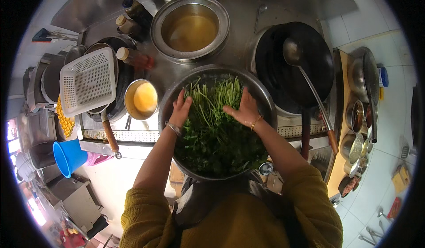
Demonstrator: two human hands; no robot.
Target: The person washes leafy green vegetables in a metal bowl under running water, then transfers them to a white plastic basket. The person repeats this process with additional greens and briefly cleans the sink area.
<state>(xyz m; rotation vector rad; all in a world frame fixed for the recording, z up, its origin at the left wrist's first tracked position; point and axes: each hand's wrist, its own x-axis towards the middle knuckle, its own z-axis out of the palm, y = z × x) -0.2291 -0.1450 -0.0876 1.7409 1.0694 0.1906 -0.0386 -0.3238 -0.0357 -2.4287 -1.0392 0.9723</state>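
A wide metal basin (269, 111) in front of me holds a heap of leafy green herbs (215, 141), probably coriander or celery. Their pale cut stems lie toward the far side and the dark leaves toward me. My left hand (180, 111) rests at the left side of the stems, thumb and fingers apart. On the other side, my right hand (244, 110) touches the stems with its thumb spread away from the fingers. Both hands are inside the basin's rim, and neither is closed around a bunch. Some fingertips are hidden among the greens.
Beyond the basin stands a metal pot (191, 28) of yellowish liquid. A black wok (279, 68) carries a ladle (315, 92) on the right. At left are a white plastic basket (88, 82), a metal pot (141, 99) with orange liquid, and several bottles (136, 58).
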